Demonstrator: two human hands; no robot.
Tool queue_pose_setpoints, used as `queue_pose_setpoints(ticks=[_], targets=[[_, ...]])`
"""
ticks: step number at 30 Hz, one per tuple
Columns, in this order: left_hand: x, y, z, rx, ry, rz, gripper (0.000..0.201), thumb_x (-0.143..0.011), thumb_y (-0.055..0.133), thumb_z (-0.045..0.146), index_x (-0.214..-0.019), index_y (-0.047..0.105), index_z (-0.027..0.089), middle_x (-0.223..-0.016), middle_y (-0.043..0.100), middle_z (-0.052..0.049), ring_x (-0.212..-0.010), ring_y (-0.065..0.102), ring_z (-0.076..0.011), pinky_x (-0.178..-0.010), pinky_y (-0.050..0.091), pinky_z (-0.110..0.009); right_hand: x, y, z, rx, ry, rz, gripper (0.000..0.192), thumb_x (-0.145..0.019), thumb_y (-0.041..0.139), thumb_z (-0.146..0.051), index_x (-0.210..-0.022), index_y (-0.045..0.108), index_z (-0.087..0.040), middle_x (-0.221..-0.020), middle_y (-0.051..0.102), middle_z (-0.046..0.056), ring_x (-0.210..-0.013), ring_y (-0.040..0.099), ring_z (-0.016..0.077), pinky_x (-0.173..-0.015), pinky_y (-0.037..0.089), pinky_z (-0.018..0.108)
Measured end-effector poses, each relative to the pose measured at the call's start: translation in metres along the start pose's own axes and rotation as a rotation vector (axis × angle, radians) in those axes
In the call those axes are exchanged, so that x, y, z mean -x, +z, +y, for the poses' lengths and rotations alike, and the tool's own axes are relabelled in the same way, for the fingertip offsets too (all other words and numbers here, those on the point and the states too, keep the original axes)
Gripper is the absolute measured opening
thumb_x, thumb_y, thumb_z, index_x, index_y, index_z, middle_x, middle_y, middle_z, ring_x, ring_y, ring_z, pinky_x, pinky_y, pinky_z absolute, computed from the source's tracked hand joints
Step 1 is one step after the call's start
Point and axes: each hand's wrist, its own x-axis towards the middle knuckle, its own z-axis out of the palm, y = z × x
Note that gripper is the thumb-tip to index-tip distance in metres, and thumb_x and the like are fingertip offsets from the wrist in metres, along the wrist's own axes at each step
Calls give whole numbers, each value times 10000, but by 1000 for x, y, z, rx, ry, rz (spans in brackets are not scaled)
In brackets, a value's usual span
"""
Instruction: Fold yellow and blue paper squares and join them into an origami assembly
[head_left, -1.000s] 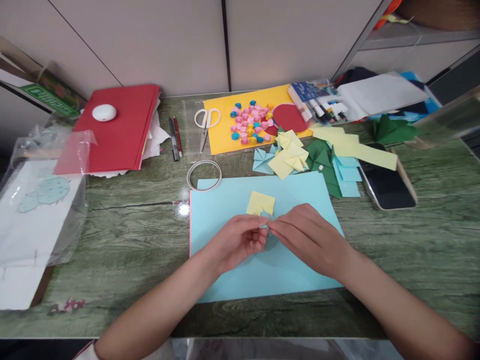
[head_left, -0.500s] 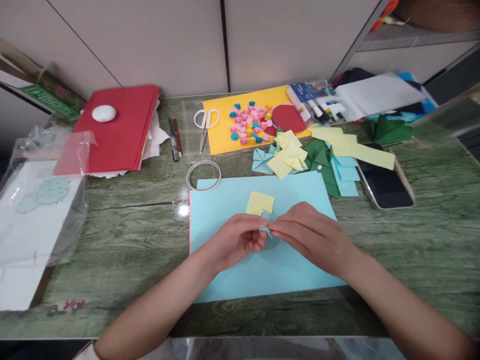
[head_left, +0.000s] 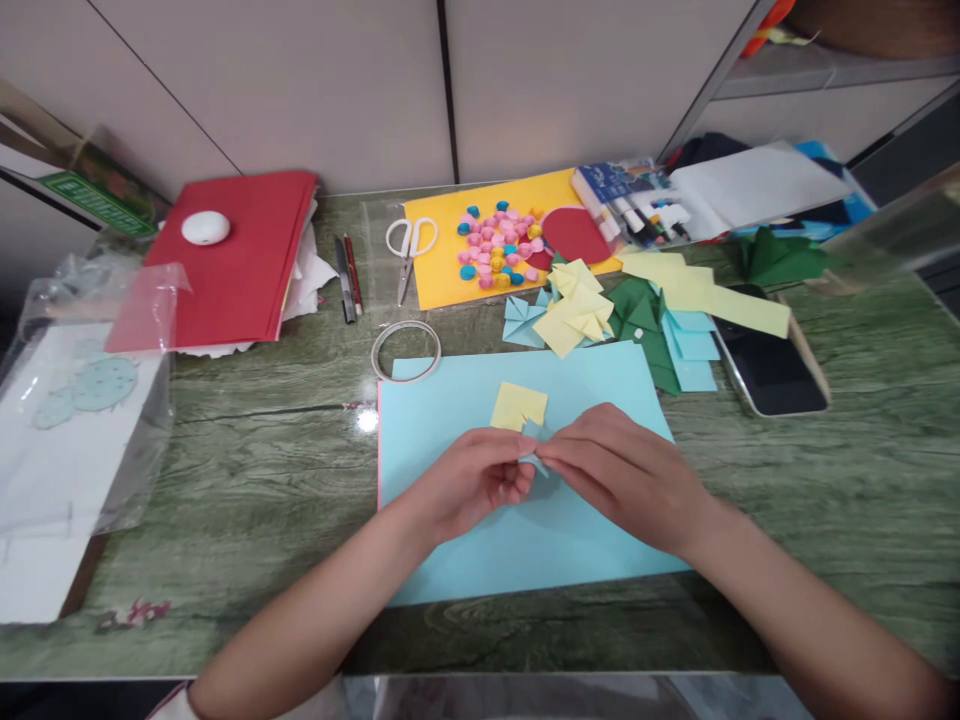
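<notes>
Between my two hands is a small piece of light blue paper, with folds in it, partly hidden by my fingers. My left hand pinches it from the left between thumb and fingers. From the right, the fingertips of my right hand close on its other edge. Both hands are above a large light blue sheet lying on the table. Just beyond my fingertips a small yellow paper square lies on that sheet.
Behind the sheet are a tape roll, scissors, and folded yellow papers. Pink, blue and yellow pieces lie on a yellow sheet. A phone is at right; a red folder and plastic-wrapped board at left.
</notes>
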Motion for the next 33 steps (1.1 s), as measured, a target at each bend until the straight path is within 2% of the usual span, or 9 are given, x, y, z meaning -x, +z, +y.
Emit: queue_pose_setpoints(ticks=[9,22,33], targets=[[0,-2,3,32,-12,12,151,-673,669,211,-594,600,102,-504,542,5,-463,477,-51,-472,339,-168,4,-1,4,-85,-14,-9,210,-818,537,-110,-1018,581,-156,-893,671,64,-786,575,153,-703,482,305],[0,-1,2,44,-11,8,151,-683,663,206,-592,596,106,-493,524,16,-456,459,-45,-485,337,-173,6,2,2,-50,-5,10,219,-813,535,-110,-1022,578,-164,-876,674,57,-781,592,153,-700,487,312],[0,0,1,59,-24,-11,150,-670,665,186,-572,585,105,-478,521,14,-451,449,-47,-482,341,-177,3,2,0,-32,-12,31,153,-809,540,-109,-946,592,-152,-799,670,48,-730,583,150,-679,475,303]])
